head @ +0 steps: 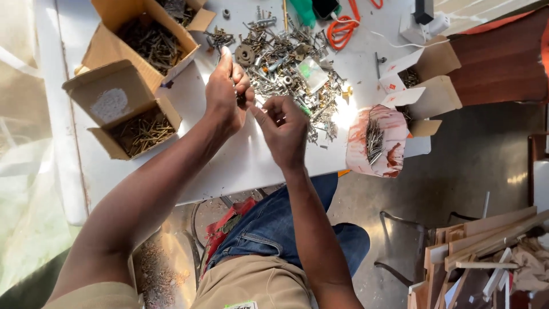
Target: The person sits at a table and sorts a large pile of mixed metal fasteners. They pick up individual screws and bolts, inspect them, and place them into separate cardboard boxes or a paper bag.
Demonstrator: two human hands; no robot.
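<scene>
My left hand (226, 90) hovers over a white table (240, 160), its fingers pinched on a small dark metal piece, likely a screw. Right beside it, my right hand (284, 129) has its fingers curled, thumb and forefinger reaching toward that same piece; whether it holds anything is hidden. Just beyond both hands lies a spread pile of mixed screws, bolts and washers (291, 63).
Two open cardboard boxes of screws (143, 129) (151, 43) stand at the left. A paint-stained white tub of nails (377, 143) sits at the table's right edge, near small white boxes (414, 77). Orange-handled scissors (343, 28) lie at the back. Wood offcuts (480, 257) are stacked on the floor.
</scene>
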